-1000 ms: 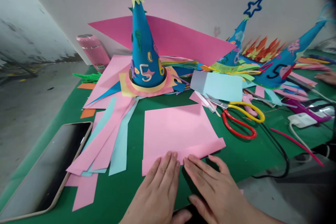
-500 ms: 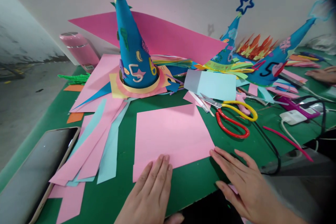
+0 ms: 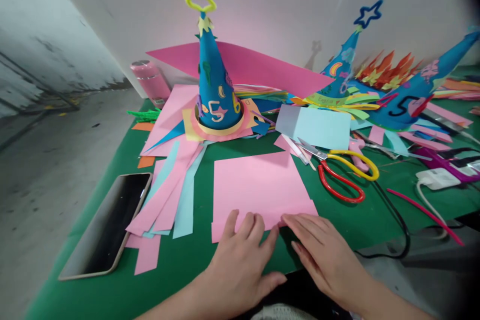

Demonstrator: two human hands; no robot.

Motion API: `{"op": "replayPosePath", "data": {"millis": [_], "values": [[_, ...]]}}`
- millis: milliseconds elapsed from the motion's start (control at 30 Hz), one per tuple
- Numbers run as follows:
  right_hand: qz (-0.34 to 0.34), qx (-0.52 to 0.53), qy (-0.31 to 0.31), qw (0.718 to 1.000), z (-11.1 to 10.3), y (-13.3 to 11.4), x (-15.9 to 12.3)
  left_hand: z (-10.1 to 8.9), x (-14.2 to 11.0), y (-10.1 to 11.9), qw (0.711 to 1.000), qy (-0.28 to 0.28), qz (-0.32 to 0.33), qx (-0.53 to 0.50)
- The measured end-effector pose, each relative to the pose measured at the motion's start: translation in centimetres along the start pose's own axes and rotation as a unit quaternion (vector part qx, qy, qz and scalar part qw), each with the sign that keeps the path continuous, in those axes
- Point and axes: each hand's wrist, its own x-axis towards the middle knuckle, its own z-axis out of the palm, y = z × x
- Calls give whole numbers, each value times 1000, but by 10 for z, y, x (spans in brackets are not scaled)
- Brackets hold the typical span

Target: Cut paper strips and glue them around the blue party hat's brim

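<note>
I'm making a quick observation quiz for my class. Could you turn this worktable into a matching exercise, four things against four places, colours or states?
Things
1. Phone
2. Scissors
3. Bottle
4. Sheet with a folded near edge

Descriptions
A. Touched by the left hand and the right hand
B. At the back, near the wall
C. Dark screen facing up
D. One red handle, one yellow

Pairs: 1-C, 2-D, 3-B, 4-A

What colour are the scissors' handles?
One handle is red, the other yellow; the head view shows it best.
</note>
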Motion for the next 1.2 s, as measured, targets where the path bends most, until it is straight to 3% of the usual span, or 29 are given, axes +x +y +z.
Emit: {"op": "replayPosePath", "data": {"millis": [167,367,467,633,733,800,900,967,1200], "values": [[6,28,-4,1000,12,5,-3,-2,4,1,999,-3,-12,-53],[19,46,6,999,9,4,-1,-5,-2,-11,998,60,18,-8],[23,47,10,999,9,3,0,-10,-10,-18,998,64,23,5],[24,50,20,998,11,5,-1,-8,-27,-29,997,73,-5,-28],[24,49,16,998,12,6,-2,-6,-22,-30,994,76,-23,-74],[26,51,15,998,12,7,-2,-8,-7,-27,994,54,-48,-88],[30,59,11,998,12,6,-1,-16,21,-20,992,-38,-92,-72],[33,64,7,997,11,6,-1,-20,36,-18,990,-69,-102,-68],[41,73,13,996,10,4,0,-22,47,-22,990,-103,-78,-59]]}}
